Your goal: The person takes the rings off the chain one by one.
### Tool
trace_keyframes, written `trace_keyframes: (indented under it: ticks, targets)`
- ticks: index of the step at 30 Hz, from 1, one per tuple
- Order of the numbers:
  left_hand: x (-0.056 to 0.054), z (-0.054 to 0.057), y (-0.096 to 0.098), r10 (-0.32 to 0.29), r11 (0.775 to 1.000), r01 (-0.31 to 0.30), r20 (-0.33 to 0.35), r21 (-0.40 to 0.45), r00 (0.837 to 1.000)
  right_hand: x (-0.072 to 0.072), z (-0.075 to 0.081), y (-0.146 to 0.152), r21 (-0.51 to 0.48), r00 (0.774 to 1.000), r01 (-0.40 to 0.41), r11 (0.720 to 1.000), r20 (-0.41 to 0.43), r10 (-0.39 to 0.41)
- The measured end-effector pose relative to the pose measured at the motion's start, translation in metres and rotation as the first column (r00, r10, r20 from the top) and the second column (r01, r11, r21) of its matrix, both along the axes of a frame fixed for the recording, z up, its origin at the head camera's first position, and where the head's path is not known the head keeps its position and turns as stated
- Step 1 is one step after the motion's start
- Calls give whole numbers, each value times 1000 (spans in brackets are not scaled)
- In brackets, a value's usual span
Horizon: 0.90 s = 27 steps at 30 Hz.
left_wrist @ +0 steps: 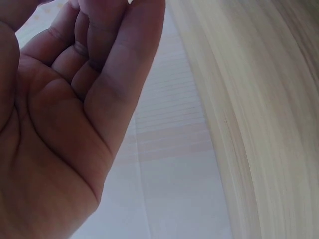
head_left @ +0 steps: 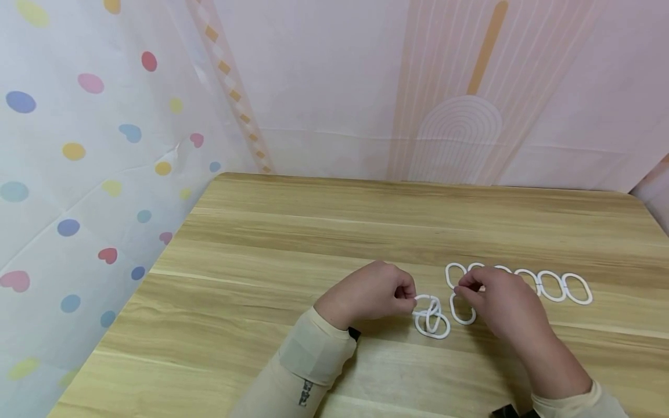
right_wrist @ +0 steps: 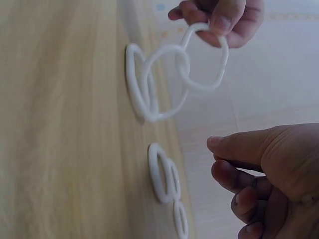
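Note:
My left hand (head_left: 368,295) pinches a white oval ring (right_wrist: 223,69) between thumb and fingertips. That ring is raised and passes through a second white ring (right_wrist: 143,82), which slants down from it. The second one is hooked into a third ring (right_wrist: 131,74) lying on the table. My right hand (head_left: 509,302) hovers above a loose white ring (head_left: 453,310), its thumb and index finger close together with nothing between them. In the right wrist view its other fingers are loosely curled. The left wrist view shows my left palm but no ring.
Beyond my right hand, a row of several white rings (head_left: 591,293) lies flat on the wooden table (head_left: 251,261), partly hidden by that hand. A patterned cloth (head_left: 324,87) hangs behind the table, and a dotted one (head_left: 47,157) hangs at the left.

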<state>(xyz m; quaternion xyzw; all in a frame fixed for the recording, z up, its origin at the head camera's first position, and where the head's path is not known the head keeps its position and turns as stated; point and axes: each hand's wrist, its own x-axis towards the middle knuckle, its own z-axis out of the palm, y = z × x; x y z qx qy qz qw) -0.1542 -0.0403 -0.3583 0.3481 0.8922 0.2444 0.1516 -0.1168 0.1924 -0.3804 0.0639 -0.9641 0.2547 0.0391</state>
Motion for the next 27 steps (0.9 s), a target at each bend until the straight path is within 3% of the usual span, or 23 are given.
trace_keyframes:
  ticks: [10,21,24,27]
  targets:
    - [-1,0,1,51,998,-53,50,40,997,10,13,-14,-26,995,-46,999,-85,44]
    - [0,3,1,136,977,-150,94,151,986,21,10,-33,-40,989,-85,996,-123,80]
    - [0,4,1,155,968,-170,96,184,983,22,6,-37,-24,975,-110,994,-195,103]
    - [0,4,1,171,956,-196,127,218,977,22,1,-39,-3,941,-134,991,-313,126]
